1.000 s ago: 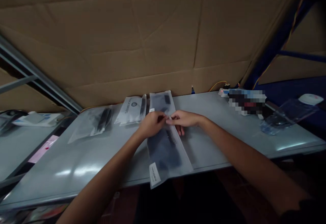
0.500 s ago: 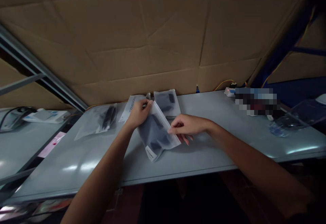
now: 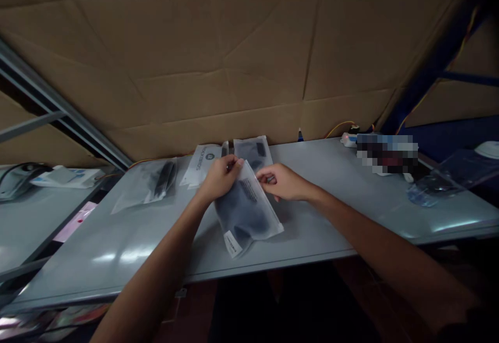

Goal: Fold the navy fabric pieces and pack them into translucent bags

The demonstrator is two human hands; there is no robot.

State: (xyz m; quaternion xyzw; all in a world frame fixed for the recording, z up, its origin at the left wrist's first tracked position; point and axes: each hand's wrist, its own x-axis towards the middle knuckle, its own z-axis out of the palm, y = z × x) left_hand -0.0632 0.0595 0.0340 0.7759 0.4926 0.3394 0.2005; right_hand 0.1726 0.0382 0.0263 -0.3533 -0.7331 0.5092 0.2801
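Observation:
A frosted zip bag [image 3: 246, 213] holding a dark item lies on the grey shelf top [image 3: 331, 205], with a white label [image 3: 233, 243] at its near corner. My left hand [image 3: 221, 179] is shut on the bag's upper left end. My right hand [image 3: 280, 182] pinches its upper edge with the fingertips. Behind my hands lie a frosted bag with dark contents [image 3: 252, 152] and a white printed packet [image 3: 202, 162]. Further left lies a clear bag with dark items [image 3: 146, 188].
Corrugated cardboard [image 3: 202, 73] lines the wall behind the shelf. At the right are a pixelated object [image 3: 386, 153], a white power strip [image 3: 348, 140] and clear plastic packaging [image 3: 432, 189]. A lower left shelf [image 3: 35, 218] holds white items and pink paper.
The bag has gone from long and flat to shorter and bunched, and has shifted up the shelf. My right hand has moved from beside it back onto its upper edge.

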